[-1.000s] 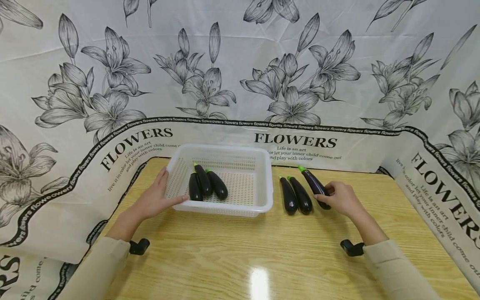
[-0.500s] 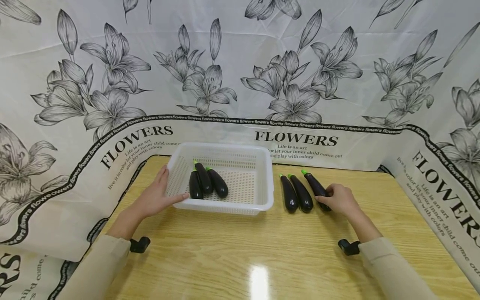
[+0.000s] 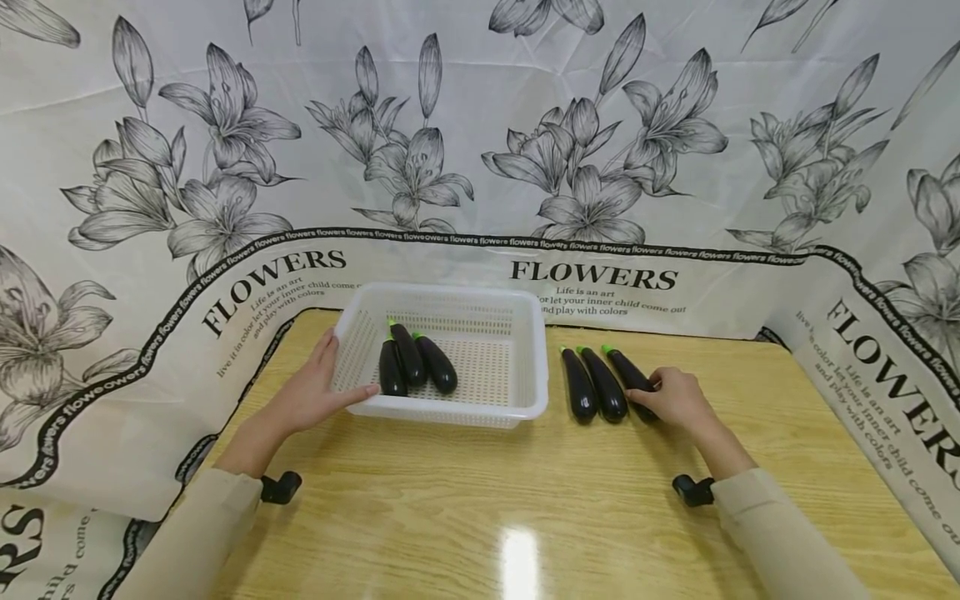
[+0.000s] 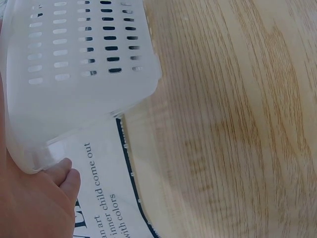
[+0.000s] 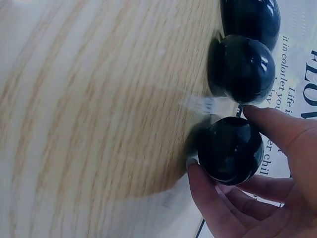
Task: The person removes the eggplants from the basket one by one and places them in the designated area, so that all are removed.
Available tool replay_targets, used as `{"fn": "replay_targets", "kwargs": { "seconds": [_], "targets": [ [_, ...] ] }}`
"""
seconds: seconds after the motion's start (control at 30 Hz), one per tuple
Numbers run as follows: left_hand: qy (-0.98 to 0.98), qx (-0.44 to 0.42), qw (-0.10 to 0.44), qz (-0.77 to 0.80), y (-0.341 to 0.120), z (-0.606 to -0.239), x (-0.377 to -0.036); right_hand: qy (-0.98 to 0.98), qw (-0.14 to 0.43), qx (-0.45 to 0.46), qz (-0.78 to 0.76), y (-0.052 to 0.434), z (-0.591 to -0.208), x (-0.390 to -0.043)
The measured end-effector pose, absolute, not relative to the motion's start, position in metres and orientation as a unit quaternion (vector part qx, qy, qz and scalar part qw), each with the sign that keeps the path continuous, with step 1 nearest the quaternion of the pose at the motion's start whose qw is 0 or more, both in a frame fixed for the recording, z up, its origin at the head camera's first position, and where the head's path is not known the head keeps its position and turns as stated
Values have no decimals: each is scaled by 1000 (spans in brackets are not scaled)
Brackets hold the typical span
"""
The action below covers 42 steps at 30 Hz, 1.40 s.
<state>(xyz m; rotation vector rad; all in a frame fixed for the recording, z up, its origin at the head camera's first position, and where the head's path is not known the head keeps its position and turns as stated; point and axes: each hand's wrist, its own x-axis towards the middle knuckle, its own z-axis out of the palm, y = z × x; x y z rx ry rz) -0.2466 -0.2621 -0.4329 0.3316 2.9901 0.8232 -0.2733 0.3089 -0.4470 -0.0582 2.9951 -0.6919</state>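
Observation:
Gripping the near left corner of a white perforated plastic basket (image 3: 528, 400), my left hand (image 3: 307, 396) has its thumb on the front rim and its fingers along the left side. Its fingertips (image 4: 69, 178) show at the rim in the left wrist view. Inside the basket, three dark eggplants (image 3: 408, 354) lie side by side in its left half. My right hand (image 3: 675, 400) pinches the rounded end of another eggplant (image 5: 230, 151) between thumb and fingers. That eggplant's green stem end points toward the back, and two more eggplants (image 3: 581, 387) lie just left of it.
The wood-grain table (image 3: 465, 508) extends in front of the basket and hands. A white cloth (image 3: 600, 287) printed with flowers and lettering hangs close behind the basket and along both sides.
My right hand has brought its eggplant down and slightly left, close beside the other two in the row. The left hand keeps its place on the basket, and the head view has shifted slightly.

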Motion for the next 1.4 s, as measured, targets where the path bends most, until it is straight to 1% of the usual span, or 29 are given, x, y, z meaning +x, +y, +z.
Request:
{"fn": "replay_targets", "kwargs": {
  "seconds": [0.4,0.63,0.87,1.4],
  "targets": [
    [957,105,11,268,-262,-433,-248,975,45,-27,-214,308,-441,-269],
    [958,106,8,265,-262,-432,-247,976,43,-32,-213,308,-440,-266],
    [957,103,10,272,-262,-431,-246,975,53,-32,-212,309,-440,-264],
    [955,104,12,277,-262,-432,-245,975,53,-25,-213,309,-443,-261]
  ]
}}
